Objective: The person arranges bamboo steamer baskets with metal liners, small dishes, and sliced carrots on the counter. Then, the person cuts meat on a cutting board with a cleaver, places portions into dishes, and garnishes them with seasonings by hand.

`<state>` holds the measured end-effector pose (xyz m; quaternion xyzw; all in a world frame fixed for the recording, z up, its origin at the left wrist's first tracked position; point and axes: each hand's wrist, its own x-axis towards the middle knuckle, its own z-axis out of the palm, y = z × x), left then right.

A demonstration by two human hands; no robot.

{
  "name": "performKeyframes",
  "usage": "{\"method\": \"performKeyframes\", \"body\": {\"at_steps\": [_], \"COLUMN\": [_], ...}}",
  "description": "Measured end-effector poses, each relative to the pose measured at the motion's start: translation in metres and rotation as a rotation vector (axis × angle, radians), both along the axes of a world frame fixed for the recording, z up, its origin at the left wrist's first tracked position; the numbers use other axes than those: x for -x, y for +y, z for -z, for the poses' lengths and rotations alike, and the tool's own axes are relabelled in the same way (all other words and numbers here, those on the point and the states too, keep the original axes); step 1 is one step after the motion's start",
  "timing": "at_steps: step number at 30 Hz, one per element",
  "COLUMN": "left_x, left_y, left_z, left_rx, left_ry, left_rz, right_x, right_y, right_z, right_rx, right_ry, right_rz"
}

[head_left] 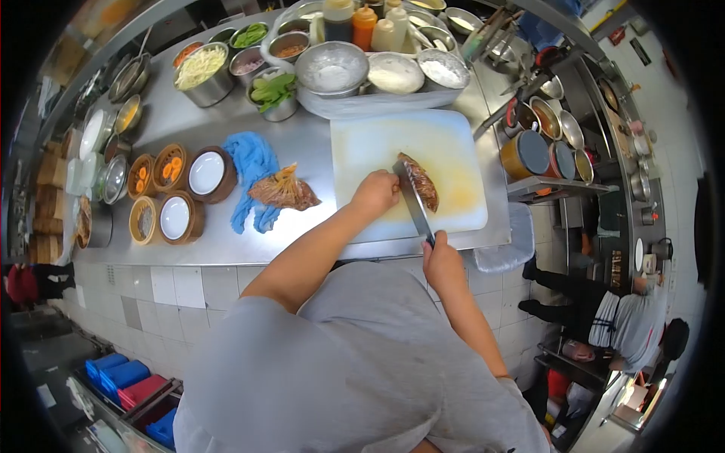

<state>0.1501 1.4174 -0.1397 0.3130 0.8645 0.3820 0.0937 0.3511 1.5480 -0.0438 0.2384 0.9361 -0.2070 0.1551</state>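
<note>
My right hand (444, 263) is wrapped round the handle of a knife (414, 198). Its blade points away from me, along the left side of a dark brown, glossy piece (421, 181), perhaps meat, on the white cutting board (362, 143). My left hand (376, 193) is closed at the board's left part, its fingers close to the far end of the blade; what they hold, if anything, is hidden. Left of the board, a tied plastic bag with brown contents (291, 192) lies partly on a blue cloth (249, 162).
Bamboo steamers (202, 219) stand left on the steel counter (234, 245). Behind the board are bowls of white powder (332, 69), squeeze bottles (364, 29) and a pot of shredded vegetables (204, 72). Lidded containers (526, 153) sit right. Another person (627, 321) stands at the far right.
</note>
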Motion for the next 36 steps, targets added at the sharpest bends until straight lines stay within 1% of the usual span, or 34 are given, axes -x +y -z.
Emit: {"method": "performKeyframes", "body": {"at_steps": [2,5,6,7,8,9,10,11,12,14,16,17,19,20,21,23,24,27,29,30,32,33,35,36], "left_x": [-0.002,-0.003,-0.004,-0.006,-0.011,-0.017,-0.019,-0.017,-0.013,-0.002,0.010,0.014,0.028,0.037,0.038,0.031,0.030,0.027,0.022,0.021,0.020,0.022,0.027,0.026], "left_y": [-0.001,-0.002,-0.003,-0.006,-0.012,-0.021,-0.031,-0.046,-0.066,-0.105,-0.145,-0.168,-0.211,-0.221,-0.217,-0.211,-0.203,-0.167,-0.131,-0.111,-0.075,-0.059,-0.039,-0.039], "left_z": [0.003,0.003,-0.006,-0.011,-0.014,-0.016,-0.020,-0.025,-0.035,-0.054,-0.066,-0.063,-0.052,-0.047,-0.053,-0.075,-0.079,-0.098,-0.114,-0.113,-0.099,-0.084,-0.042,-0.024], "left_rx": [0.005,0.016,0.144,0.273,0.274,0.125,-0.022,-0.074,-0.127,-0.004,0.309,0.407,0.439,0.378,0.371,0.341,0.340,0.258,0.033,0.026,-0.427,-0.431,-0.489,-0.493], "left_ry": [-0.008,0.009,-0.037,-0.085,-0.082,-0.008,0.064,0.136,0.207,0.324,0.427,0.347,0.110,-0.043,-0.039,-0.080,-0.079,-0.011,-0.104,-0.104,-0.645,-0.645,-0.808,-0.808], "left_rz": [0.009,0.007,0.091,0.175,0.169,0.090,0.015,-0.022,-0.056,-0.264,-0.451,-0.428,-0.306,-0.210,-0.189,-0.223,-0.209,-0.177,-0.159,-0.156,-0.308,-0.310,-0.473,-0.478], "right_x": [0.031,0.081,0.095,0.107,0.114,0.118,0.120,0.120,0.118,0.107,0.083,0.069,0.041,0.032,0.026,0.014,0.012,0.016,0.017,0.017,0.014,0.012,0.006,0.004], "right_y": [-0.004,-0.009,-0.008,-0.007,-0.006,-0.007,-0.009,-0.010,-0.011,-0.011,-0.005,-0.001,0.007,0.014,0.019,0.026,0.030,0.049,0.063,0.067,0.068,0.067,0.059,0.050], "right_z": [0.005,0.016,0.027,0.038,0.047,0.045,0.042,0.038,0.034,0.023,0.019,0.019,0.023,0.023,0.020,0.012,0.010,0.007,0.002,0.000,-0.010,-0.013,-0.020,-0.025], "right_rx": [0.006,0.010,0.011,-0.013,-0.036,-0.034,-0.014,0.008,0.011,0.016,0.044,0.067,0.070,0.077,0.066,0.072,0.067,0.027,0.003,-0.013,-0.032,-0.022,-0.011,0.002], "right_ry": [0.055,0.106,0.108,0.201,0.295,0.301,0.247,0.192,0.196,0.104,0.135,0.162,0.209,0.256,0.258,0.377,0.376,0.484,0.487,0.489,0.491,0.504,0.515,0.503], "right_rz": [0.027,-0.022,-0.030,-0.041,-0.051,-0.055,-0.035,-0.012,-0.007,-0.006,-0.013,-0.013,0.012,0.021,0.041,0.116,0.129,0.197,0.219,0.232,0.247,0.246,0.237,0.228]}}
